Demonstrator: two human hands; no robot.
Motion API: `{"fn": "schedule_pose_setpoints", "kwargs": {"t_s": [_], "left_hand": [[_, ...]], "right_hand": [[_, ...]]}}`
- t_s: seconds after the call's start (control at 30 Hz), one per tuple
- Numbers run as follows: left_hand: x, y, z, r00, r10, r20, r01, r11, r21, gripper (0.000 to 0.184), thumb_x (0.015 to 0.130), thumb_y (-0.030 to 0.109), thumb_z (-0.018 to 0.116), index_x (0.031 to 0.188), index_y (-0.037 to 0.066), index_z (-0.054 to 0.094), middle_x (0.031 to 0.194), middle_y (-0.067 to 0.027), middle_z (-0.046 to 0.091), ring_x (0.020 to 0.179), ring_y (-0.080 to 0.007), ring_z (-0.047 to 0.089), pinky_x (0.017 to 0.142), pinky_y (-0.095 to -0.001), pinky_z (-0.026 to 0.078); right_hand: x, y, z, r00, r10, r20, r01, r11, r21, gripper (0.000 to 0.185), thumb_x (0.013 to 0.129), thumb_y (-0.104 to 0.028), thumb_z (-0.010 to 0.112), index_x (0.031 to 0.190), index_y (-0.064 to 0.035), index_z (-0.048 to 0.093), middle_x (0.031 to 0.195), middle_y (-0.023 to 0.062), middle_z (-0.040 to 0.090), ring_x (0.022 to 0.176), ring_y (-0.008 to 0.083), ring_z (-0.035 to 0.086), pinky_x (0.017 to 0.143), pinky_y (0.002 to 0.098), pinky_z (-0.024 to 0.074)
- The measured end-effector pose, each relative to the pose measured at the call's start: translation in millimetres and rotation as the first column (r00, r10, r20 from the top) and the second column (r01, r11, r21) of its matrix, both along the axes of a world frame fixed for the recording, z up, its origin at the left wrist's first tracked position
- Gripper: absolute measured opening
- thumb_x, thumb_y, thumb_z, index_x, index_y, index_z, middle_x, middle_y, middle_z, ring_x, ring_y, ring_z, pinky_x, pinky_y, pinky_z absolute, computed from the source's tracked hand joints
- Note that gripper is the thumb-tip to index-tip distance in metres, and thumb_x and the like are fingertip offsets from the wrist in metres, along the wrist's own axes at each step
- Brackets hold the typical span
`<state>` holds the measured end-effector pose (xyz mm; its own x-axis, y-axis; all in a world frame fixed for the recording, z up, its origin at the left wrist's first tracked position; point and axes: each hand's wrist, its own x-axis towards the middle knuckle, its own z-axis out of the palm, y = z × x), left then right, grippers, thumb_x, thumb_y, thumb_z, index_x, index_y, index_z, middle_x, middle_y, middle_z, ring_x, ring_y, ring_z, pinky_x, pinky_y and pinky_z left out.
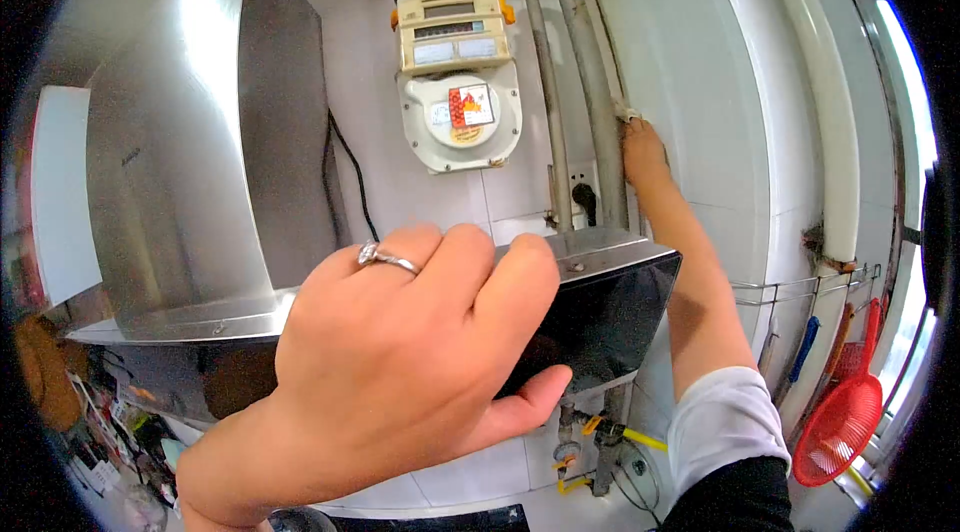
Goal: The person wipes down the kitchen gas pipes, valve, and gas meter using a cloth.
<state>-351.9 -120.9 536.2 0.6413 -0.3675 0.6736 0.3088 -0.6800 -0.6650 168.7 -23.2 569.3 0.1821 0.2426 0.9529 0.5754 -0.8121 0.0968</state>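
My left hand (420, 332), with a ring on one finger, is closed over the front edge of the steel and black range hood (610, 317), fingers on top and thumb below. Farther back on the right, my right hand (643, 150) reaches to the wall corner behind the grey vertical pipe (585, 62). Its fingers are bent around a small pale cloth (626, 114), which touches the tiles beside the pipe. A white gas meter (462, 82) hangs on the wall left of the pipes.
A black plug (584, 196) sits in a wall socket behind the hood. On the right, a wire rack (800, 284) holds utensils and a red strainer (838, 430). Below the hood are a yellow hose (643, 439) and valves. A white pipe (835, 132) stands near the window.
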Motion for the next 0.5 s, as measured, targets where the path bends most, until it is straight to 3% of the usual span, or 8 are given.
{"fn": "schedule_pose_setpoints", "kwargs": {"t_s": [0.13, 0.23, 0.3, 0.43, 0.5], "left_hand": [[0.0, 1.0, -0.9, 1.0, -0.015, 0.015, 0.015, 1.0, -0.008, 0.053, 0.055, 0.042, 0.073, 0.093, 0.009, 0.057, 0.071, -0.0035, 0.048, 0.061, -0.0213, 0.051, 0.05, -0.0332, 0.039], [1.0, 0.0, -1.3, 1.0, -0.01, 0.027, 0.011, 1.0, -0.009, 0.053, 0.054, 0.042, 0.073, 0.093, 0.01, 0.057, 0.071, -0.0034, 0.048, 0.063, -0.0212, 0.052, 0.051, -0.0333, 0.04], [0.8, -0.3, -0.9, 0.999, -0.006, 0.047, 0.007, 1.0, -0.01, 0.053, 0.054, 0.042, 0.073, 0.093, 0.01, 0.057, 0.071, -0.0034, 0.048, 0.063, -0.0211, 0.052, 0.051, -0.0333, 0.04], [-0.1, -3.3, 0.1, 0.999, 0.039, 0.012, -0.039, 0.999, -0.026, 0.054, 0.054, 0.042, 0.074, 0.094, 0.01, 0.058, 0.071, -0.0031, 0.048, 0.063, -0.0213, 0.052, 0.051, -0.0335, 0.04], [1.7, -3.4, -0.6, 0.999, 0.049, 0.01, -0.049, 0.999, -0.017, 0.054, 0.053, 0.042, 0.074, 0.094, 0.01, 0.058, 0.071, -0.003, 0.048, 0.063, -0.0214, 0.052, 0.051, -0.0335, 0.04]], "right_hand": [[-45.1, -37.0, -10.1, 0.989, -0.02, -0.149, -0.011, 0.98, -0.199, 0.028, 0.084, -0.01, 0.047, 0.106, -0.0002, 0.061, 0.115, 0.0145, 0.057, 0.114, 0.0267, 0.049, 0.1, 0.0337, 0.0377], [-43.0, -37.5, -0.9, 0.997, 0.047, -0.066, -0.05, 0.998, -0.043, 0.031, 0.085, -0.012, 0.046, 0.109, 0.0014, 0.06, 0.121, 0.0167, 0.056, 0.12, 0.0275, 0.046, 0.105, 0.0341, 0.0328], [-40.7, -45.4, 29.6, 0.962, -0.22, 0.163, 0.233, 0.97, -0.062, 0.033, 0.087, -0.014, 0.045, 0.112, 0.003, 0.059, 0.126, 0.017, 0.053, 0.123, 0.0284, 0.043, 0.109, 0.0347, 0.0263], [-70.1, -69.0, 66.3, 0.941, -0.271, 0.201, 0.266, 0.962, 0.056, 0.034, 0.088, -0.013, 0.044, 0.116, 0.0031, 0.057, 0.13, 0.0149, 0.051, 0.125, 0.0283, 0.042, 0.111, 0.0348, 0.0218], [-57.5, -62.1, 65.9, 0.972, -0.156, 0.178, 0.133, 0.982, 0.135, 0.035, 0.087, -0.013, 0.045, 0.116, 0.003, 0.056, 0.126, 0.0141, 0.053, 0.122, 0.0278, 0.044, 0.11, 0.0345, 0.024]]}}
